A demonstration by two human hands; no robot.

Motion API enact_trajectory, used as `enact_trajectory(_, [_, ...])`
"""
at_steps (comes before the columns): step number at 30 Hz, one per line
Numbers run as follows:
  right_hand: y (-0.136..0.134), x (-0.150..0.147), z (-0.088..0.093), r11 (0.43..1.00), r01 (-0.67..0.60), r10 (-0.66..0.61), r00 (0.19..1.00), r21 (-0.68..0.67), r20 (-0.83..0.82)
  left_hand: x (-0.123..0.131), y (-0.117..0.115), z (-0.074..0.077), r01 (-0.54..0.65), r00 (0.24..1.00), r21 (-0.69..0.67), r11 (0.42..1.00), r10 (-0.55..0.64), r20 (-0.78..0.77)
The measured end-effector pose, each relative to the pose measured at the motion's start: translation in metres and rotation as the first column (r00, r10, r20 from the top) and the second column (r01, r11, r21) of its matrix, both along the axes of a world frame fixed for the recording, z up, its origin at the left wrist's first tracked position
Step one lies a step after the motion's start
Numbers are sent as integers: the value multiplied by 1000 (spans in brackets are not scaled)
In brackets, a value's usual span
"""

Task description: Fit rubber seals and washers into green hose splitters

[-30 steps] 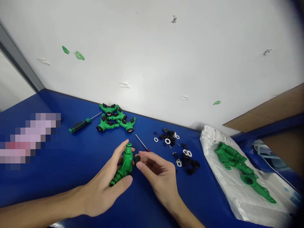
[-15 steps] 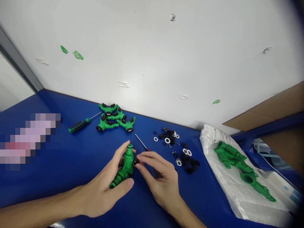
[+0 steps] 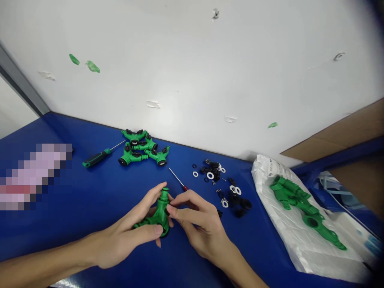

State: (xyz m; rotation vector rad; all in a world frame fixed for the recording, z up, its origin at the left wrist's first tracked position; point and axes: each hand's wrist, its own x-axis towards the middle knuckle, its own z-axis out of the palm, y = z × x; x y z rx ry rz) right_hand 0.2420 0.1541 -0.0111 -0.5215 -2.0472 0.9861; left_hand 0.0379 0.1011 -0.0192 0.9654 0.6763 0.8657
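My left hand [image 3: 129,232] is wrapped around a green Y-shaped hose connector [image 3: 162,214], its thumb across the lower body. One ribbed end points up and away, while the other branch is partly covered by the fingers. At the connector's right side, my right hand [image 3: 198,220] has thumb and fingers pinched together on a small black part, which they mostly hide. How deep that part sits in the connector cannot be told. Just beyond the right hand lies a screwdriver [image 3: 177,178] with a red handle, partly hidden by the fingers.
Several green connectors with black valve handles [image 3: 159,155] lie near the wall, beside a green-and-black screwdriver [image 3: 97,158]. White washers [image 3: 210,175], screws and black parts [image 3: 240,204] are scattered to the right. Farther right, a white plastic bag [image 3: 288,232] carries green connector bodies [image 3: 313,222].
My left hand has turned the connector, bringing its round lower opening into view. The right fingers have brought the small black part against the connector's side, and the view has shifted slightly.
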Motion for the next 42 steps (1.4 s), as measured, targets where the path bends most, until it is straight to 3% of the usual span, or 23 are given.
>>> enact_trajectory(6, [0, -7, -9, 998, 25, -30, 995, -56, -93, 2, 1, 0, -34, 998, -90, 995, 39, 50])
enact_trajectory(11, [-1, -9, -1, 983, 185, -186, 982, -8, -43, 3, 5, 0, -35, 986, -143, 989, 57, 156])
enact_trajectory(17, [-5, -8, 3, 950, 212, -229, 972, 229, 51, 2, 2, 1, -92, 994, -75, 993, 88, -63])
enact_trajectory(20, [-8, -8, 0, 949, 213, -230, 972, 233, 47, 1, -2, 3, -78, 984, -49, 996, 70, -162])
enact_trajectory(25, [-10, -14, -3, 960, 279, -279, 960, -33, -3, 4, -11, 3, -88, 936, 117, 989, 122, -330])
enact_trajectory(28, [-11, -19, -1, 911, 297, -307, 952, -284, 10, 7, -15, 0, -62, 901, 222, 973, 150, -406])
enact_trajectory(30, [-10, -22, 0, 839, 288, -323, 946, -462, 5, 10, -17, -1, -47, 862, 283, 958, 182, -473])
enact_trajectory(33, [-8, -25, 2, 678, 232, -324, 946, -697, -1, 14, -18, -5, -43, 795, 371, 928, 256, -549])
enact_trajectory(35, [-6, -25, 2, 575, 188, -319, 948, -796, -7, 16, -18, -7, -31, 777, 419, 908, 286, -561])
enact_trajectory(37, [-5, -26, 1, 509, 151, -321, 947, -848, -24, 17, -17, -8, 1, 787, 449, 893, 277, -551])
enact_trajectory(39, [-4, -27, 1, 520, 154, -321, 947, -840, -25, 17, -15, -8, 3, 806, 448, 894, 263, -531])
enact_trajectory(42, [-2, -25, 3, 637, 195, -277, 961, -745, 14, 15, -9, -7, -96, 864, 319, 943, 238, -443])
